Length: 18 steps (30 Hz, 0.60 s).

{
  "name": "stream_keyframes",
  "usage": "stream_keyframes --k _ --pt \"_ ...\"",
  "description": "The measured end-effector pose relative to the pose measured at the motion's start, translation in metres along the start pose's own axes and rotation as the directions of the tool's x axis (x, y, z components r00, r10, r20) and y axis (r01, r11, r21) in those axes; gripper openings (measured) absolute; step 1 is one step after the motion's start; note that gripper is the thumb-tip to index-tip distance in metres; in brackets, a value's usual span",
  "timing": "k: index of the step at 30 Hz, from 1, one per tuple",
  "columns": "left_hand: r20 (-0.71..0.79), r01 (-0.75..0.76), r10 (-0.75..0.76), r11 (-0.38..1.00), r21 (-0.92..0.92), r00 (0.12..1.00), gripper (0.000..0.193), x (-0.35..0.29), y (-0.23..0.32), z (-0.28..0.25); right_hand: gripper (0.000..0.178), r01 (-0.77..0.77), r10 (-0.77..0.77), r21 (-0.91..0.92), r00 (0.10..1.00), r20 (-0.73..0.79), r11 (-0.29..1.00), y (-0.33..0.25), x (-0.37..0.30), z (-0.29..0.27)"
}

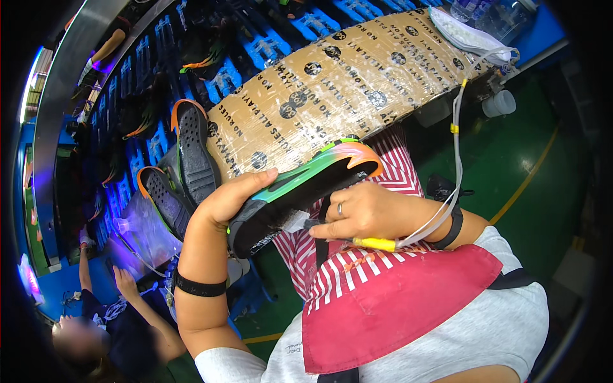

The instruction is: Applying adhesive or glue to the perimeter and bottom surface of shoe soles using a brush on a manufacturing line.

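Observation:
My left hand [239, 195] grips a shoe sole [306, 171], its thumb over the green side wall and its other fingers hidden behind. The sole is tilted, with an orange end and a black, glossy inner side facing me. In my right hand [364, 209] is a brush with pale, flat bristles [295, 221], which touch or nearly touch the black inside. A yellow fitting [375, 244] on a clear tube [455, 134] runs back from the brush over my right wrist. Left of my left hand lie two dark soles, the upper sole [196, 156] and the lower sole [163, 198], both orange-tipped.
A cardboard-covered bench [345, 83] stretches ahead, beside a rack line [262, 48] of blue holders with dark soles. At the far right are a white pad [469, 33], clear bottles [511, 19] and a cup [499, 103]. Another person [131, 325] works at lower left.

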<state>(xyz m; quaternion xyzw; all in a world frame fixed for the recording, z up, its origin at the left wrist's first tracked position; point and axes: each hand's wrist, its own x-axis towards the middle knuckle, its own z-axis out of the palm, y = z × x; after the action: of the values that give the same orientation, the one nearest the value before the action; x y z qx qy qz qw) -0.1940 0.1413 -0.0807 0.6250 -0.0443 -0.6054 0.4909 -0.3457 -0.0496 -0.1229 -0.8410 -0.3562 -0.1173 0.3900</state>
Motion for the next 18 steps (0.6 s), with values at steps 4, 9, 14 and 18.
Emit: stream_keyframes --k 4,9,14,18 --pt "-0.076 0.071 -0.076 0.996 -0.060 0.994 0.043 -0.003 -0.006 -0.009 0.037 -0.012 0.007 0.034 0.990 0.141 0.999 -0.003 -0.003 0.004" --pt "-0.088 -0.040 0.026 0.986 -0.163 0.996 0.043 -0.005 -0.005 0.002 0.039 -0.008 0.017 0.096 0.995 -0.094 0.995 -0.004 0.002 0.006" --pt "-0.110 -0.069 0.045 0.972 -0.226 0.993 0.042 -0.004 -0.009 -0.003 0.035 -0.011 0.010 0.103 1.000 0.002 0.995 -0.003 -0.002 0.022" --pt "-0.172 -0.137 0.082 0.930 -0.342 0.982 0.042 -0.005 -0.010 0.003 0.028 0.046 0.010 0.274 0.980 -0.200 0.961 -0.001 0.000 0.017"
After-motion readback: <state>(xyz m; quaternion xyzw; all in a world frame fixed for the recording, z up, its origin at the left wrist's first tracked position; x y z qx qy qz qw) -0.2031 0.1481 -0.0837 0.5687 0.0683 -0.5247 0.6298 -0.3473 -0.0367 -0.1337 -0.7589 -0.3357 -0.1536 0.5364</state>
